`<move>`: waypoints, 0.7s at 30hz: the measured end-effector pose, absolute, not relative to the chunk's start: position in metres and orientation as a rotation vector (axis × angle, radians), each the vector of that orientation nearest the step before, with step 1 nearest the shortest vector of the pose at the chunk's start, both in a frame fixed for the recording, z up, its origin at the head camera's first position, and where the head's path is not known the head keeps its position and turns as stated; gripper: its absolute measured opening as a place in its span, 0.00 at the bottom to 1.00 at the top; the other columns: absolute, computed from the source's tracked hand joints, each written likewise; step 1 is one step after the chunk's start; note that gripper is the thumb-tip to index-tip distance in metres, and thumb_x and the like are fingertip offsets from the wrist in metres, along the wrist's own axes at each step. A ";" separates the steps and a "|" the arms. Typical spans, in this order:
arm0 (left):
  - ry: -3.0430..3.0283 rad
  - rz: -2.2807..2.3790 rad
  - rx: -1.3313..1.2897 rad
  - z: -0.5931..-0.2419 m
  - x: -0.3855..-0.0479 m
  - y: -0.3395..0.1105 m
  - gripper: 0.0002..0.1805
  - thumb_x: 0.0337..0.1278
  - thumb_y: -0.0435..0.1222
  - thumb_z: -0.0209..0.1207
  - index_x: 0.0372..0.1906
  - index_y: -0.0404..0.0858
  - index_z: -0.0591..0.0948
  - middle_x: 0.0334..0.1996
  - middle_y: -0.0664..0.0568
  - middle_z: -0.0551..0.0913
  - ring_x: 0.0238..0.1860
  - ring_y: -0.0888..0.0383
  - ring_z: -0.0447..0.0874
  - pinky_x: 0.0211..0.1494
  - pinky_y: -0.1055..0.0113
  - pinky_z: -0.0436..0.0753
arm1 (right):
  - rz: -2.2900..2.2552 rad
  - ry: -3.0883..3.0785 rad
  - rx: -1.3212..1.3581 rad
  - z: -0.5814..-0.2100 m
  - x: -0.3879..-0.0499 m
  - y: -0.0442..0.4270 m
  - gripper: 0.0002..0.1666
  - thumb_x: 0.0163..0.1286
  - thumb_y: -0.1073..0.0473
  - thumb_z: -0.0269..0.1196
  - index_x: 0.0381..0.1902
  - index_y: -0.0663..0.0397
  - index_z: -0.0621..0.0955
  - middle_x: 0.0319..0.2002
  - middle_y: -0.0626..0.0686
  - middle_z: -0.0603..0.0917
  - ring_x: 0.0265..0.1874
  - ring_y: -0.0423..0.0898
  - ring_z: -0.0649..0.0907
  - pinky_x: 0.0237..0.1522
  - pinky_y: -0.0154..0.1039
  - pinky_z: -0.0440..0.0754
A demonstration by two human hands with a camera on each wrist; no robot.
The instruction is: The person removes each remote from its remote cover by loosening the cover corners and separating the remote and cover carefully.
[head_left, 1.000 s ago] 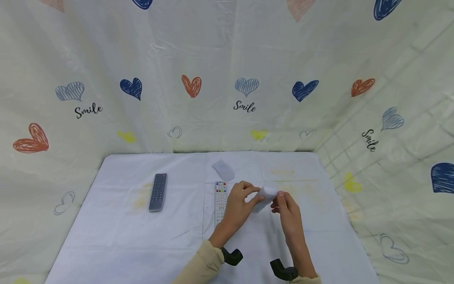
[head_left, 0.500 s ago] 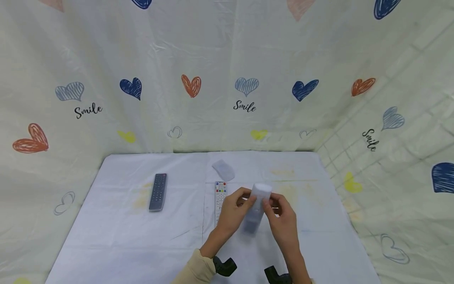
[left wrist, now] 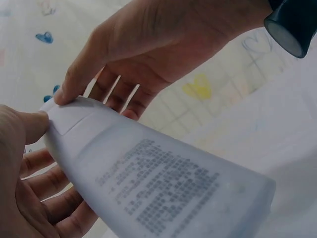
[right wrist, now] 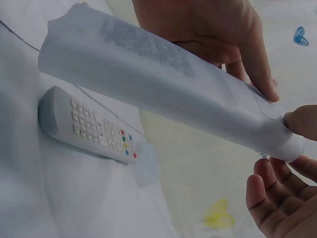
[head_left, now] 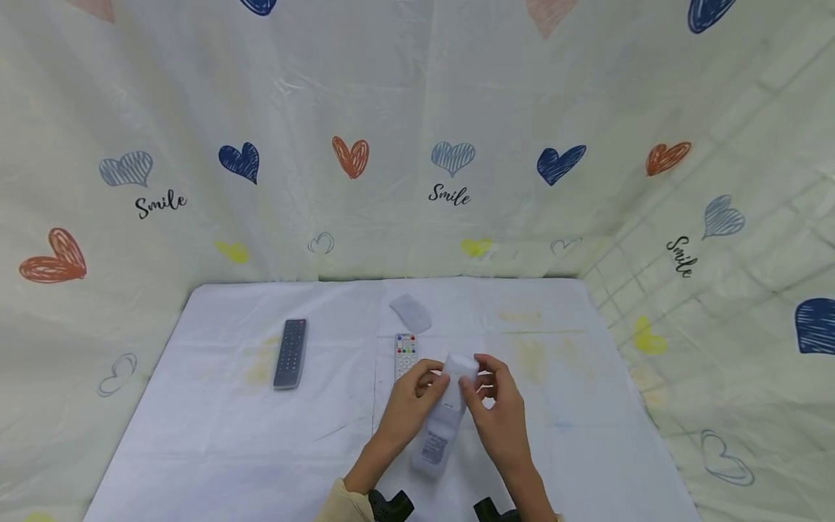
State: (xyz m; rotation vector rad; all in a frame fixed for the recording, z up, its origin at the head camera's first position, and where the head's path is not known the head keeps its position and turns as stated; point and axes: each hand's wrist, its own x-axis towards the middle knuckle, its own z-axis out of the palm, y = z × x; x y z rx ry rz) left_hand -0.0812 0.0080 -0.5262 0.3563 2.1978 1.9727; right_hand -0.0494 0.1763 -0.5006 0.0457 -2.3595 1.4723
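Both hands hold a white remote control point(head_left: 435, 436) in what looks like a cloudy translucent cover. A block of printed text shows on its upward side in the left wrist view. Its far end is pinched on one side by my left hand point(head_left: 403, 409) and on the other by my right hand point(head_left: 504, 417). Both thumbs press near a seam line at that end. The near end tilts toward me, free of either hand. In the right wrist view, the held remote point(right wrist: 148, 79) hangs over the table, with another white remote point(right wrist: 96, 124) below.
The second white remote point(head_left: 406, 351) lies beyond my left hand, partly hidden by it. A dark grey remote point(head_left: 290, 355) lies farther left. At the back of the white-covered table point(head_left: 215, 435) is a flat translucent sleeve point(head_left: 412, 313). A heart-printed curtain point(head_left: 391, 217) stands behind.
Both hands have moved left and nearer to me with the held remote. It has swung from a foreshortened view to show its length and printed side. The things on the table have stayed put.
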 end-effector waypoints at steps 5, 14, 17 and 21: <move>2.294 1.810 0.386 -0.524 -0.075 -0.005 0.25 0.73 0.55 0.60 0.67 0.52 0.76 0.44 0.54 0.91 0.35 0.67 0.89 0.39 0.68 0.85 | 1.407 -2.425 0.071 -0.505 -0.048 0.173 0.23 0.69 0.60 0.72 0.61 0.52 0.80 0.41 0.46 0.83 0.34 0.38 0.81 0.37 0.31 0.83; 2.433 1.648 0.411 -0.523 -0.065 -0.020 0.30 0.69 0.55 0.64 0.70 0.50 0.73 0.46 0.52 0.89 0.29 0.69 0.86 0.32 0.70 0.84 | 0.898 -2.505 0.294 -0.514 -0.048 0.169 0.20 0.67 0.60 0.74 0.56 0.54 0.83 0.36 0.44 0.84 0.29 0.37 0.78 0.30 0.31 0.79; 2.458 1.635 0.400 -0.524 -0.062 -0.023 0.29 0.70 0.54 0.63 0.70 0.49 0.73 0.46 0.52 0.89 0.29 0.70 0.86 0.31 0.71 0.84 | 0.636 -2.463 0.415 -0.517 -0.050 0.169 0.21 0.65 0.60 0.75 0.55 0.57 0.84 0.33 0.46 0.84 0.27 0.40 0.78 0.26 0.31 0.77; 2.514 1.606 0.374 -0.524 -0.058 -0.025 0.28 0.71 0.54 0.63 0.69 0.48 0.75 0.45 0.51 0.89 0.29 0.70 0.85 0.30 0.71 0.83 | 0.413 -2.407 0.517 -0.521 -0.052 0.168 0.15 0.75 0.57 0.65 0.53 0.61 0.85 0.30 0.51 0.86 0.24 0.43 0.80 0.25 0.36 0.79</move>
